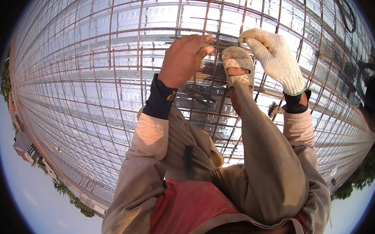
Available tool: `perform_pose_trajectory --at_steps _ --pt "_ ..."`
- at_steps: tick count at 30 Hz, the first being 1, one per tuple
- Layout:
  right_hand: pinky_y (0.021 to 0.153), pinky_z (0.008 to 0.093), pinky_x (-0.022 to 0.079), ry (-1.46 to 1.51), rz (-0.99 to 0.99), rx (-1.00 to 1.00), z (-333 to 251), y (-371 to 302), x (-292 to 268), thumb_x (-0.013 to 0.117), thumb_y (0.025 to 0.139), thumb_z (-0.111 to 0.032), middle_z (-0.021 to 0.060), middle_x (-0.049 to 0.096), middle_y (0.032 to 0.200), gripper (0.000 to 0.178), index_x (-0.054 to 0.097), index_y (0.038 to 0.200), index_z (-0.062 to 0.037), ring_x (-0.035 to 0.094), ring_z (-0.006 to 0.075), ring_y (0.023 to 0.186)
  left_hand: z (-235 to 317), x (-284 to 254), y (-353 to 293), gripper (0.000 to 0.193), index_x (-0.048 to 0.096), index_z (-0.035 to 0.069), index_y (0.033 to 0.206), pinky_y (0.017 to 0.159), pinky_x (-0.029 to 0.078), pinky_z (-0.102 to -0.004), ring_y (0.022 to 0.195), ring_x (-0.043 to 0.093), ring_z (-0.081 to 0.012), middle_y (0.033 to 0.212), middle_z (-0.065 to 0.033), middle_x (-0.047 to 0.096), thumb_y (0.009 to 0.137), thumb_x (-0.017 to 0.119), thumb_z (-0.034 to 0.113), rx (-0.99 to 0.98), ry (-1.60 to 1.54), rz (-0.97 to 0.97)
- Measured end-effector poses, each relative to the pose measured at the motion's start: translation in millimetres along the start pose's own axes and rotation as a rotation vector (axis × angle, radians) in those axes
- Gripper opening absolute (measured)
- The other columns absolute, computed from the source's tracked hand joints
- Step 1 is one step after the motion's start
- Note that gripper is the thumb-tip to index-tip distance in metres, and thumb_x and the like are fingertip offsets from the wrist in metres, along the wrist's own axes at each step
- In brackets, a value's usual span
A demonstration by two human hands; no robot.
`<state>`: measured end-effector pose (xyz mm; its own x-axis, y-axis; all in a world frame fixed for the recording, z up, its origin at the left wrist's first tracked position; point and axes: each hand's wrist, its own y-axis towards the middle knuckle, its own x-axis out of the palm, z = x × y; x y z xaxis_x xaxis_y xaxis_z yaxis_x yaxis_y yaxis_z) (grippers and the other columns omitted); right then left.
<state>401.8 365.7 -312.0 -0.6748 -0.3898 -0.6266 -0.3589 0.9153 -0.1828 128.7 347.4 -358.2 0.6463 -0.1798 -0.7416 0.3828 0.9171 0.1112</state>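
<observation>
My bare left hand (183, 60) hovers over the rebar mesh (111, 32), its thumb and forefinger brought close in a pinch. Whatever lies between those fingertips is too small to make out. On the other side of my sandal (236, 62), my right hand (274, 56) wears a white knitted glove. Its fingers curl together beside an upright bar, and anything in them is hidden. Below my left hand, a dark long-handled tool, perhaps pincers (201, 94), rests on the bars.
Under the mesh lie shiny ribbed metal deck sheets (152, 19). My bent knee (274, 150) rises between my arms. Dark cables (346, 17) loop at the upper right. A small house (25, 143) and trees (83, 208) stand beyond the deck's left edge.
</observation>
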Motion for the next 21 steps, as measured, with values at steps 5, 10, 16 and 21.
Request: perform_pose_trajectory --at_steps 5,10,16,21 --pt "0.075 0.0369 0.057 0.103 0.061 0.086 10.2 3.0 -14.0 0.056 0.110 -0.036 0.0102 0.076 0.100 0.037 0.075 0.117 -0.0052 0.069 0.0197 0.083 0.6 -21.3 4.3 0.040 0.075 0.004 0.108 0.073 0.057 -0.0416 0.081 0.073 -0.0178 0.077 -0.0094 0.069 0.108 0.063 0.041 -0.313 -0.486 -0.355" --pt "0.078 0.0335 0.055 0.199 0.017 0.105 20.3 8.3 -10.7 0.056 0.110 -0.042 0.0064 0.074 0.098 0.041 0.075 0.117 -0.0062 0.065 0.0169 0.083 -10.0 -11.8 -3.2 0.044 0.069 0.006 0.103 0.100 0.058 -0.0436 0.112 0.069 -0.0248 0.114 -0.0084 0.071 0.111 0.054 0.047 -0.428 -1.423 -0.135" --pt "0.083 0.0319 0.057 0.627 -0.414 0.279 -1.9 7.4 55.9 0.059 0.109 -0.040 0.0025 0.072 0.090 0.041 0.072 0.130 -0.0068 0.067 0.0115 0.079 -7.0 2.0 2.4 0.034 0.060 0.012 0.101 0.119 0.049 -0.0598 0.136 0.060 -0.0362 0.142 -0.0151 0.065 0.110 0.055 0.045 -0.596 -1.856 0.418" --pt "0.087 0.0315 0.058 0.733 -0.412 0.231 -7.0 10.6 81.3 0.064 0.105 -0.034 0.0075 0.076 0.099 0.044 0.070 0.132 -0.0003 0.072 0.0156 0.090 -23.4 5.4 -5.6 0.029 0.060 0.014 0.102 0.113 0.056 -0.0550 0.116 0.068 -0.0248 0.130 -0.0099 0.070 0.109 0.056 0.042 -0.613 -1.944 0.529"
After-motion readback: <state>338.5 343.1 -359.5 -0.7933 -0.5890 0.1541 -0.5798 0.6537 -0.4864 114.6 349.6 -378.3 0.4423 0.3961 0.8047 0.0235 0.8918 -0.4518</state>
